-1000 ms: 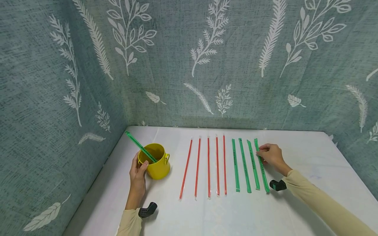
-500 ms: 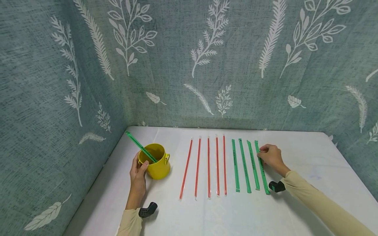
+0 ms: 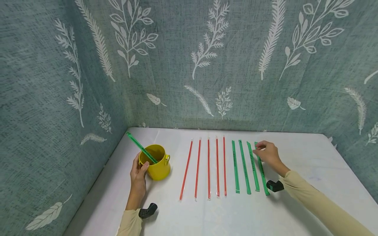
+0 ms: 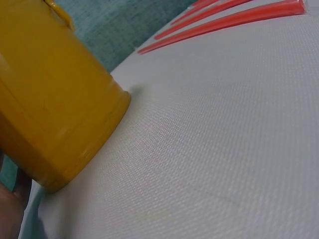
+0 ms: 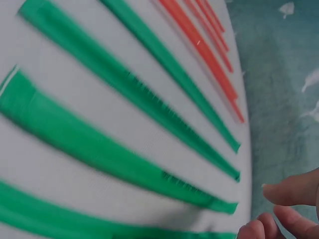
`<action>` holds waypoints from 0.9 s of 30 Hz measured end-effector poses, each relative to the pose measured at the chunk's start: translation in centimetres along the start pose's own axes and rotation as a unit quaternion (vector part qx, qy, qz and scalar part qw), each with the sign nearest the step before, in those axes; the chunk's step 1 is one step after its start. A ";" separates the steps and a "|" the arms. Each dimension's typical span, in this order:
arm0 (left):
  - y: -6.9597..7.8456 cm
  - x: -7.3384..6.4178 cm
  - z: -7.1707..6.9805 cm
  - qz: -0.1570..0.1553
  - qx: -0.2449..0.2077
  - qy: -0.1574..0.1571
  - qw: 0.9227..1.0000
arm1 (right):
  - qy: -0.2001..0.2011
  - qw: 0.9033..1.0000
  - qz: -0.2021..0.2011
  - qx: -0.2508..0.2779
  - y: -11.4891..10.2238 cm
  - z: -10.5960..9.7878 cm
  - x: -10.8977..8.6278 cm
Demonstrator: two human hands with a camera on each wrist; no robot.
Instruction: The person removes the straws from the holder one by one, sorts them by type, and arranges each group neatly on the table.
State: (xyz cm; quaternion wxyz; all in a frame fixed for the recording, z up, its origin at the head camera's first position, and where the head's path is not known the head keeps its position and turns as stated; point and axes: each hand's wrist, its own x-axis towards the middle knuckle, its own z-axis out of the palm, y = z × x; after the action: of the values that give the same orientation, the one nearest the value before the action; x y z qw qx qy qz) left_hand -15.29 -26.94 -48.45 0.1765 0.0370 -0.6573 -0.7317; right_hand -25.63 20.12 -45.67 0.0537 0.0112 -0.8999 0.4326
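My left hand (image 3: 138, 178) grips a small yellow bucket (image 3: 159, 170) by its left side, thumb at the rim. One green paper-wrapped straw (image 3: 136, 142) leans inside, its top sticking out to the left. On the right, my right hand (image 3: 270, 155) hovers over the upper part of the rightmost green straw (image 3: 262, 175), partly covering it. Its thumb and index finger are slightly apart, and nothing shows between them. In the right wrist view, the fingers (image 5: 294, 191) are beside the far ends of the green straws (image 5: 124, 164).
Several red straws (image 3: 208, 167) in clear wrappers lie in a row mid-table, left of several green straws (image 3: 244, 167). The white tabletop (image 3: 236, 216) ends at a leaf-patterned curtain (image 3: 177, 65) at the back and left.
The rightmost green straw has shifted slightly toward the front. My right hand has come off it and moved a little left. The left hand and bucket stay put.
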 end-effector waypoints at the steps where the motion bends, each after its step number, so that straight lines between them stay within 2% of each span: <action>1: 0.0 0.0 0.0 -0.001 0.000 0.000 1.000 | -0.001 1.000 -0.006 0.001 -0.2 0.1 0.0; 10: -0.3 0.0 -0.3 0.010 0.001 0.002 1.000 | -0.034 0.998 -0.020 0.049 -3.2 0.9 0.2; 19: -0.2 0.0 -0.2 0.019 -0.012 0.000 1.000 | -0.040 0.994 -0.046 0.093 -5.9 2.6 0.3; 27: -0.2 0.0 -0.1 0.013 0.006 -0.002 1.000 | -0.053 0.990 -0.063 0.114 -8.1 4.4 0.1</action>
State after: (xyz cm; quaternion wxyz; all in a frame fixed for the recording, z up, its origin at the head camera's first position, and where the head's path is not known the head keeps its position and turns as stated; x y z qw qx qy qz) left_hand -15.28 -27.00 -48.66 0.1847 0.0276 -0.6621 -0.7258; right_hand -25.57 11.61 -42.15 0.0313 0.0965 -0.8441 0.5265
